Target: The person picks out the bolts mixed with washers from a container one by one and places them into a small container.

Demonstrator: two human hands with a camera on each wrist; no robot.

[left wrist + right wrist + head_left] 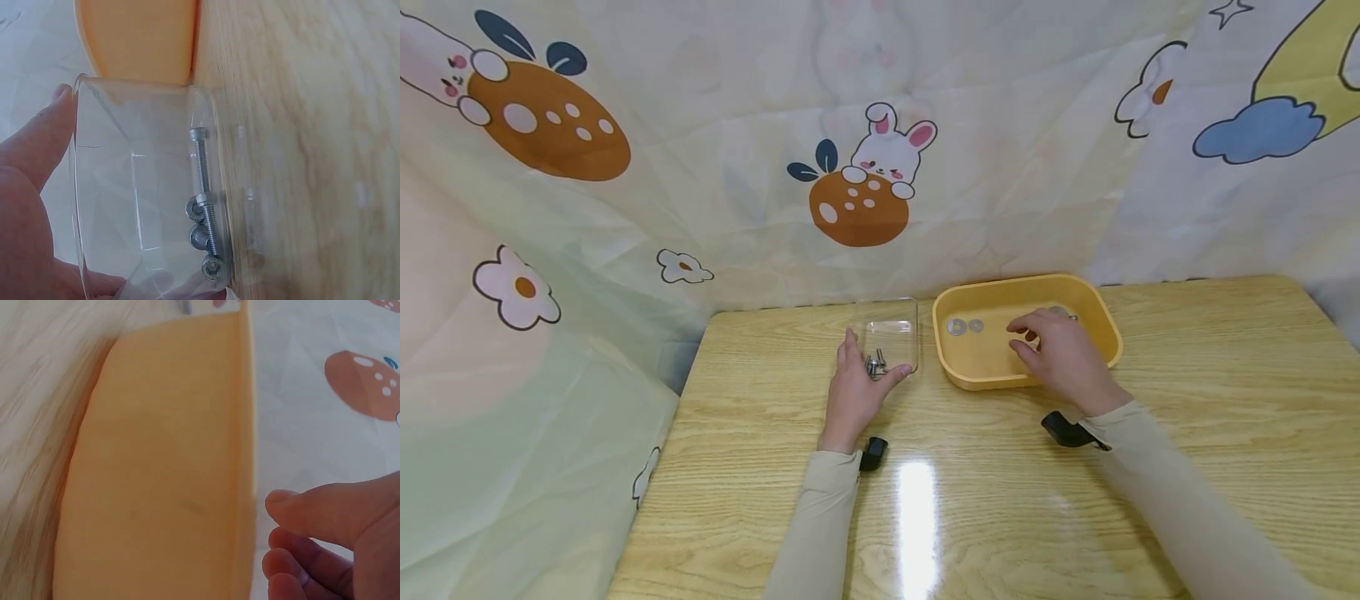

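My left hand (853,387) grips a clear plastic box (106,187) at its near end, thumb and fingers spread to opposite sides. Several metal socket-head screws (201,162) lie together inside the box, toward the hand's end. Over the yellow tray (992,383) hovers my right hand (1067,354), its fingers bent and the thumb apart from the index finger. No object shows between them. On the tray floor lie a larger washer (957,327) and a smaller washer (976,326). More metal pieces (1060,311) sit partly hidden behind the right hand. In the right wrist view, the tray wall hides its contents.
Both containers stand side by side near the back edge of the wooden table (985,500), the box left of the tray. A printed cloth (760,225) hangs directly behind the table and along its left side.
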